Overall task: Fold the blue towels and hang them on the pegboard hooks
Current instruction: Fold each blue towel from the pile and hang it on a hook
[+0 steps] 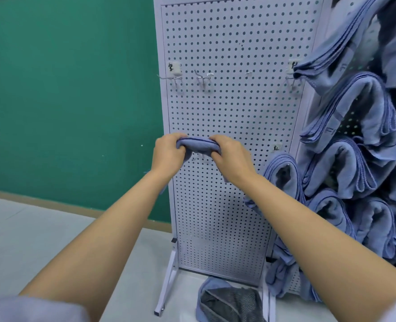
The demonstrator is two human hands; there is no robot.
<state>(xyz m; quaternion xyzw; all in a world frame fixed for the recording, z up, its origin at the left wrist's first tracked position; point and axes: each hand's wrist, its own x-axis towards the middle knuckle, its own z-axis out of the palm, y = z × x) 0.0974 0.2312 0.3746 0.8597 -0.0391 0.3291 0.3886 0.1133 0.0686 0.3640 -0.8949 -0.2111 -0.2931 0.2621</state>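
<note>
You are holding a folded blue towel (pixel 197 146) flat against the white pegboard (pixel 227 108) at the middle of the frame. Your left grip (pixel 169 151) is curling around its left end and your right grip (pixel 231 159) is curling around its right end (both are clamping the cloth, fingers over the top edge). The short stretch of towel between them is bulging slightly upward.

Above your hands, metal hooks (pixel 202 79) are sticking out of the board in a row. Just right of your right forearm, a hung towel (pixel 283 170) is drooping in a loop from the board. Along the right edge of the frame, more folded blue towels (pixel 355 112) are hanging in overlapping tiers on a second panel. At the bottom centre, a blue and grey cloth (pixel 227 300) is lying crumpled on the white counter (pixel 29 228) between the board's legs.
</note>
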